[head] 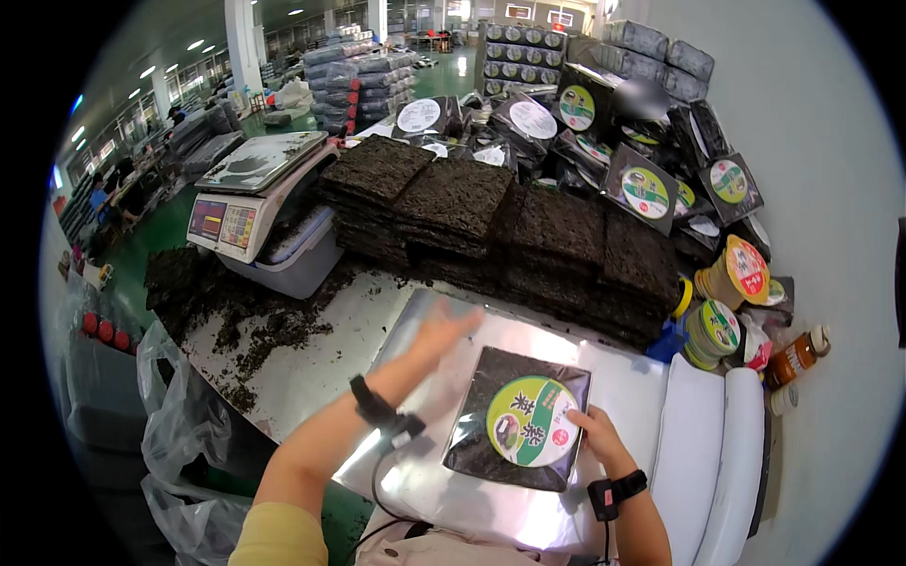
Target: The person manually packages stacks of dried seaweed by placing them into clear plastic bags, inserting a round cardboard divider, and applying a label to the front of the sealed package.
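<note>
A labelled plastic packet of dried seaweed (pixel 520 417) lies low in the middle, over a stack of clear plastic film (pixel 417 460). My right hand (pixel 601 439) grips its right edge, thumb on the round green and yellow label. My left hand (pixel 449 332), blurred, is above the film to the packet's upper left, fingers spread and holding nothing. Beyond both hands stand tall stacks of dark dried seaweed sheets (pixel 456 198). Each wrist wears a black strap with a small device.
A digital scale (pixel 226 219) rests on a grey plastic bin (pixel 301 262) at left, near seaweed crumbs (pixel 248 347). Packed seaweed packets (pixel 644 191) heap up behind. Label rolls (pixel 711 332), a bottle (pixel 796 361) and a white roll (pixel 736 460) line the right. People sit working far left.
</note>
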